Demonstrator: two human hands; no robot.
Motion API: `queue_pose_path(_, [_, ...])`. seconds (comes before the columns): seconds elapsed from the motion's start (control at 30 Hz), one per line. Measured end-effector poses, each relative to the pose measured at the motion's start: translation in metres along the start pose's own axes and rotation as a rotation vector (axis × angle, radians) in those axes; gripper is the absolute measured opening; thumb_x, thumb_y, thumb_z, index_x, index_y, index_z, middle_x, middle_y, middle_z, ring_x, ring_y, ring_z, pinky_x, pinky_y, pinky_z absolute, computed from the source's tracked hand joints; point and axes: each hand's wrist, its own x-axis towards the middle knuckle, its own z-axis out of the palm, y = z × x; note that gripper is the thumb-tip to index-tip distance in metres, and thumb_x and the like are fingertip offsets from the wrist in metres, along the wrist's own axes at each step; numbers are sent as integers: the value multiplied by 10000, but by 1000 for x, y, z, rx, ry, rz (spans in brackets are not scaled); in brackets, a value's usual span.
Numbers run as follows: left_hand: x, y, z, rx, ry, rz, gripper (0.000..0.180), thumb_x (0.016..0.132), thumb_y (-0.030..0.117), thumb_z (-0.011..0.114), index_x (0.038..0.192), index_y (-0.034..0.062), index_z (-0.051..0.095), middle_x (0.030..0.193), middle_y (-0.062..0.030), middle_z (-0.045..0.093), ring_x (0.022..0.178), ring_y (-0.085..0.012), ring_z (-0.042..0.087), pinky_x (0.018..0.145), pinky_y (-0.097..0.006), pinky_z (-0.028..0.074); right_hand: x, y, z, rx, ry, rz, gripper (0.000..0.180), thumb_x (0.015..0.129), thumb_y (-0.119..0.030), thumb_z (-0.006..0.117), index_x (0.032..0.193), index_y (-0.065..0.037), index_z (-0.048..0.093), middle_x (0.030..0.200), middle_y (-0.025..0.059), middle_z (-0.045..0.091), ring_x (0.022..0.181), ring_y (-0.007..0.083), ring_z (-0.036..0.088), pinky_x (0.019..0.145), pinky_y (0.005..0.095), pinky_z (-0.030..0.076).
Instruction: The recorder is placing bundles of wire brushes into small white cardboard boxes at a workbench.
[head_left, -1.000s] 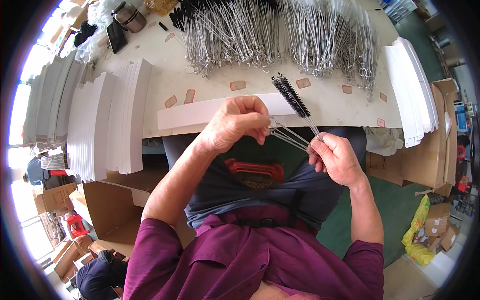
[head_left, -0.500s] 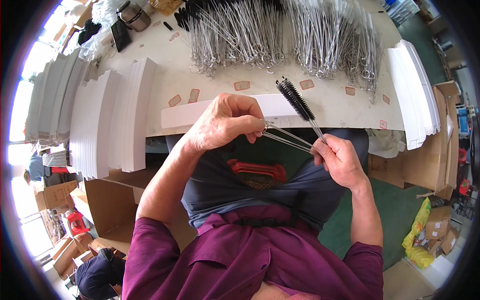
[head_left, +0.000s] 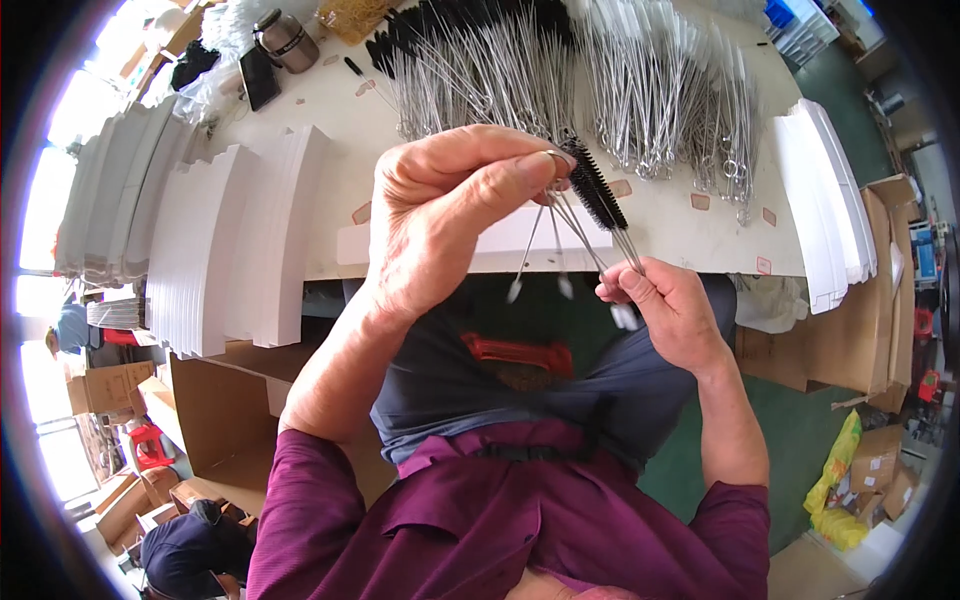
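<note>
Black brush: a bristle-headed brush (head_left: 596, 186) on thin wire stems, held up in front of the tabletop's near edge, between the two hands.
Left hand: the left hand (head_left: 455, 215) is raised, thumb and fingers pinched together on the upper ends of the wire stems, just left of the bristles.
Right hand: the right hand (head_left: 668, 312) sits lower and to the right of the brush, closed around the wires (head_left: 575, 228) where they come down from the bristle head.
Loose ends: three stems fan down from the left hand, their pale tips blurred and hanging free between the hands.
Tabletop: the pale tabletop (head_left: 340, 190) lies behind the brush.
Pile: a dense heap of wire brushes (head_left: 560, 70) covers the tabletop beyond the held brush, black heads toward the far side.
Cards: white card stacks (head_left: 235, 250) stand left of the brush; another stack (head_left: 825, 190) leans at the tabletop's right end.
Containers: a metal flask (head_left: 285, 40) stands at the far left of the tabletop, contents hidden; cardboard boxes (head_left: 215, 400) sit below the tabletop, left of the brush, and what they hold cannot be made out.
Lap: a red tool (head_left: 515, 352) lies on the lap below the brush.
</note>
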Motion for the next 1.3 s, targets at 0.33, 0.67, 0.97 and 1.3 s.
queue_pose_path(0.33, [-15,3,18,22,-78,-153,139,964,25,646,985,-67,748,941,-125,744,891,-183,697,873,-316,544,14,-28,10,54,164,-76,344,1113,-272,534,1072,18,715,795,2,665,665,46,548,615,220,452])
queue_pose_path(0.67, [-15,0,18,111,-155,-95,126,950,34,674,998,-53,750,964,-93,728,914,-140,666,841,-289,518,19,-62,26,84,215,-236,261,1093,-212,582,1075,9,721,725,-5,617,677,41,531,605,233,435])
queue_pose_path(0.97, [-17,3,22,213,-127,-128,134,954,38,710,1046,-48,755,980,-83,728,901,-115,651,806,-254,506,21,-47,30,157,228,-198,329,1112,-281,543,1048,-2,704,698,-20,569,671,36,515,594,220,415])
queue_pose_path(1.3, [-7,2,21,-117,-106,-198,169,1005,107,667,1030,-46,736,964,-160,756,904,-242,733,854,-376,598,60,7,45,244,181,-269,352,1118,-296,518,1057,8,686,878,38,696,760,113,650,740,276,540])
